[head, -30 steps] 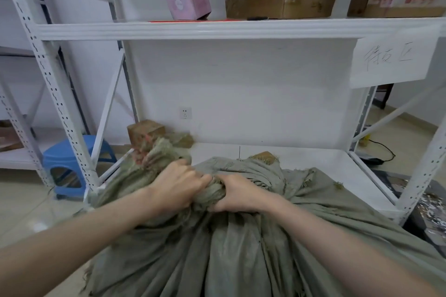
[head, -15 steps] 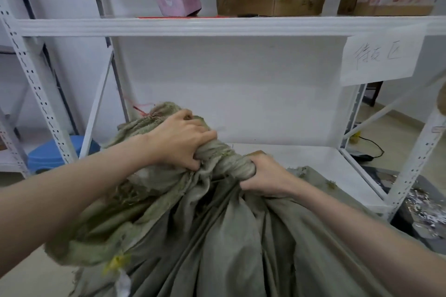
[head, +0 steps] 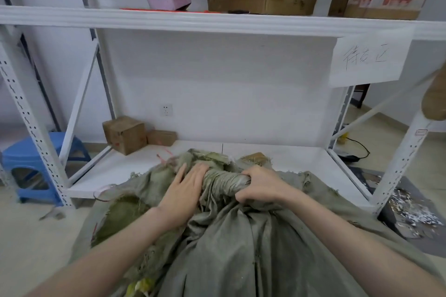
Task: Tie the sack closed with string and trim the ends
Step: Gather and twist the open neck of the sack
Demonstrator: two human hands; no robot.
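1. Squeezing the twisted neck [head: 226, 182] of the green sack [head: 241, 248], the right grip [head: 260, 185] is curled tight.
2. The left grip [head: 185, 188] lies flat on it, fingers straight.
3. The sack fills the bottom middle.

Bare hands [head: 185, 190] (forearms [head: 135, 236] too)

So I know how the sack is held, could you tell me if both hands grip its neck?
No, only the right hand grips the sack's twisted neck; the left hand rests on it with straight fingers.
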